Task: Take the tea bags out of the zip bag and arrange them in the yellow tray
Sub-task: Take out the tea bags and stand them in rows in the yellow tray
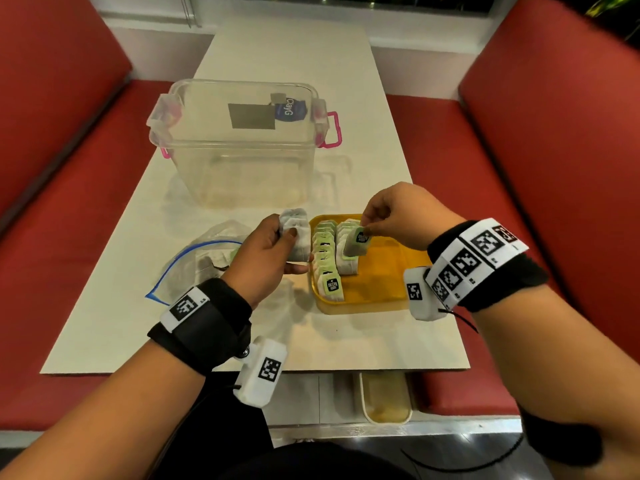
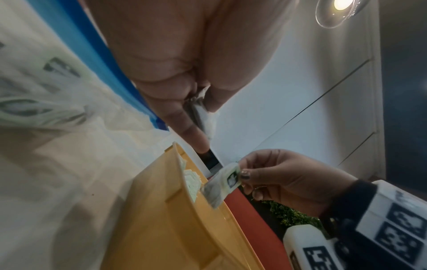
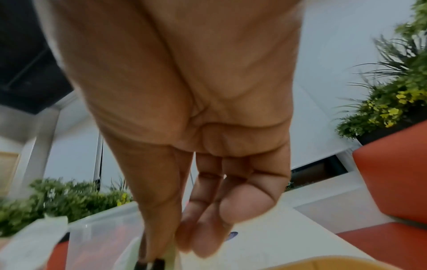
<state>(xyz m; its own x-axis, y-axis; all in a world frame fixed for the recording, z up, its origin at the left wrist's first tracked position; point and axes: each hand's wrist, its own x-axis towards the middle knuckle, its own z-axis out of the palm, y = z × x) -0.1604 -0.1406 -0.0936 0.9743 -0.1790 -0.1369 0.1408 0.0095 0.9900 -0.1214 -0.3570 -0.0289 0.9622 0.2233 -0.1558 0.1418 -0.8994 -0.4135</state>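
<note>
The yellow tray (image 1: 381, 271) sits on the table at centre right, with two rows of tea bags (image 1: 325, 254) standing along its left side. My right hand (image 1: 398, 216) pinches one green-labelled tea bag (image 1: 356, 242) by its top, just above the second row; the left wrist view shows that tea bag (image 2: 221, 184) over the tray (image 2: 161, 210). My left hand (image 1: 270, 254) grips a small stack of tea bags (image 1: 296, 237) just left of the tray. The clear zip bag (image 1: 204, 261) with a blue seal lies left of that hand, with more tea bags inside.
A clear plastic box (image 1: 242, 143) with pink latches stands behind the tray. Red bench seats (image 1: 519, 150) flank the white table (image 1: 311, 341). A pale bin (image 1: 386, 398) stands under the table's near edge.
</note>
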